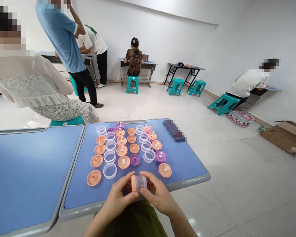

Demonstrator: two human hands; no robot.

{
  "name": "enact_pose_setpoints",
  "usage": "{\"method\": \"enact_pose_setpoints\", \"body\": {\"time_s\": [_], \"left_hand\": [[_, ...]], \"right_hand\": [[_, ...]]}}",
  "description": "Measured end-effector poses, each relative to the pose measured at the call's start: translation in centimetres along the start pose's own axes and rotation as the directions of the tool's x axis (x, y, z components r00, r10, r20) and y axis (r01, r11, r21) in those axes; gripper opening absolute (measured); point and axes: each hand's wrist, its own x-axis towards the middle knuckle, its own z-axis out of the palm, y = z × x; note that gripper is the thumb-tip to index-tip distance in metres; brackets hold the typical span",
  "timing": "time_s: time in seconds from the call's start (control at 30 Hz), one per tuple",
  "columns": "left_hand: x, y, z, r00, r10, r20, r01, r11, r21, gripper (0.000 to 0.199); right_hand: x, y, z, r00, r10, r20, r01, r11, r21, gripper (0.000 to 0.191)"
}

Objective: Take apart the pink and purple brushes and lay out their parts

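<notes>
At the table's near edge, my left hand [120, 192] is closed around an orange plastic cap [133, 183]. A clear plastic ring [142, 182] meets the cap's right side, pinched by the thumb and fingers of my right hand [160, 194]. Both pieces lie on their side, touching; whether they are locked together I cannot tell. Beyond my hands, rows of parts cover the blue table [76, 197]: loose clear rings [110, 177], orange discs with a central knob [94, 177], a purple disc [135, 160], and bristled orange discs [124, 162] bearing white pins.
A pixelated dark object [174, 131] lies at the table's far right corner. Another blue table [32, 177] adjoins on the left. A seated person [37, 82] is beyond it, and several people are farther back. A cardboard box [283, 135] sits on the floor at right.
</notes>
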Motion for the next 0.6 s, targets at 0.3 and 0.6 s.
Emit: {"method": "enact_pose_setpoints", "body": {"time_s": [0.3, 0.6], "left_hand": [[0.0, 0.3, 0.3, 0.995, 0.102, -0.007, -0.098, 0.973, 0.208, 0.052], [-0.1, 0.6, 0.2, 0.998, -0.030, -0.053, 0.022, 0.989, -0.147, 0.055]], "right_hand": [[-0.4, -0.9, 0.3, 0.970, -0.239, 0.044, 0.221, 0.791, -0.570, 0.062], [-0.3, 0.6, 0.8, 0.880, -0.451, -0.146, 0.139, 0.538, -0.831, 0.048]]}}
